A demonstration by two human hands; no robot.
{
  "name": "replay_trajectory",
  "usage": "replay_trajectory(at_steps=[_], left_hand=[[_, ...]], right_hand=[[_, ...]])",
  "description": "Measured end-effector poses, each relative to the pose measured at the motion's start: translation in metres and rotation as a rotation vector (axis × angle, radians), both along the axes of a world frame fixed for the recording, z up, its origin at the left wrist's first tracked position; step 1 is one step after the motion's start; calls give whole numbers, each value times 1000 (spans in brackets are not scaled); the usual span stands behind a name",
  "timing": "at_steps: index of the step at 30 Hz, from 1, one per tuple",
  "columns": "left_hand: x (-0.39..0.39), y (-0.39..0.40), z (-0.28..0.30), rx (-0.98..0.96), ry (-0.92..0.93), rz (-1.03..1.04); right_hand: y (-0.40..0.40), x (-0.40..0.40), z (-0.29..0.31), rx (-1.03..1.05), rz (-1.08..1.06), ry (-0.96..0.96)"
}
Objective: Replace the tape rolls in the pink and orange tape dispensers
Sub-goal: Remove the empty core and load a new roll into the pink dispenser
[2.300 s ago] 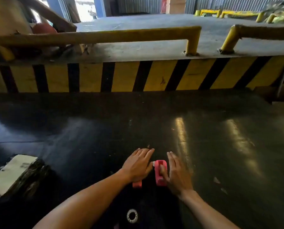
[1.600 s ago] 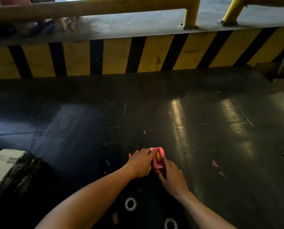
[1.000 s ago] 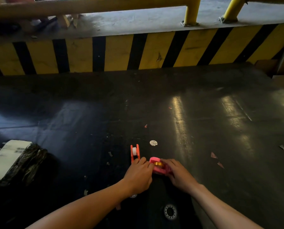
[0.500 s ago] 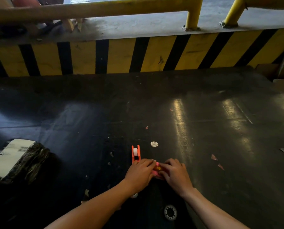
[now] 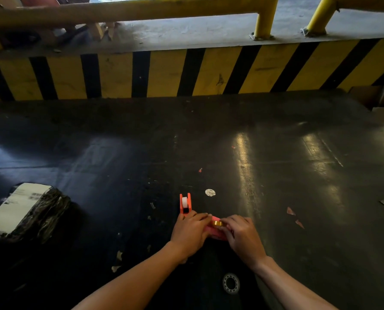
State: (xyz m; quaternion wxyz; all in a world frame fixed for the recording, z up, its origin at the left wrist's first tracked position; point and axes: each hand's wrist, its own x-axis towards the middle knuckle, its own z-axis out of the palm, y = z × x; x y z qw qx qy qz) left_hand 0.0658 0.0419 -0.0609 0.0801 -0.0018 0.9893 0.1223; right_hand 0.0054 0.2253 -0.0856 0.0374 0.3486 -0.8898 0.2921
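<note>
The pink tape dispenser (image 5: 215,231) lies on its side on the dark floor between my two hands, with a yellow tape roll (image 5: 217,223) seated in it. My left hand (image 5: 191,233) grips its left end, fingers curled over it. My right hand (image 5: 242,236) holds its right side, fingertips at the yellow roll. The orange tape dispenser (image 5: 185,203) stands upright just beyond my left hand, with a white roll inside it. A clear tape roll (image 5: 231,283) lies flat on the floor near my right forearm.
A wrapped black parcel with a white label (image 5: 25,211) sits at the left. A small round white sticker (image 5: 210,192) and paper scraps (image 5: 290,211) dot the floor. A yellow-and-black striped kerb (image 5: 186,72) with yellow railings (image 5: 128,10) bounds the far side.
The orange dispenser came out from under my left hand and now stands alone. The pink dispenser was tipped from upright onto its side, and both hands closed in around it.
</note>
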Motion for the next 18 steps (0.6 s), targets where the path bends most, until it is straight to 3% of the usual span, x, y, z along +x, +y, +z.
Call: replay_trajectory(at_steps=[2,5,9,12,18], left_hand=[[4,1,0,105,65,93],[15,13,3,430,218,253],[29,32,11,705,254,216],[34,38,14,739,311,226],[40,42,22,786,414,252]], right_hand=[[2,6,10,-131,-118,-149],[5,18,28,-412,-313,-624],[7,34,49,-669,-314,-1038],[5,39,57,-724,-302,-1146],[2,42,53,-814,-365,-1178]])
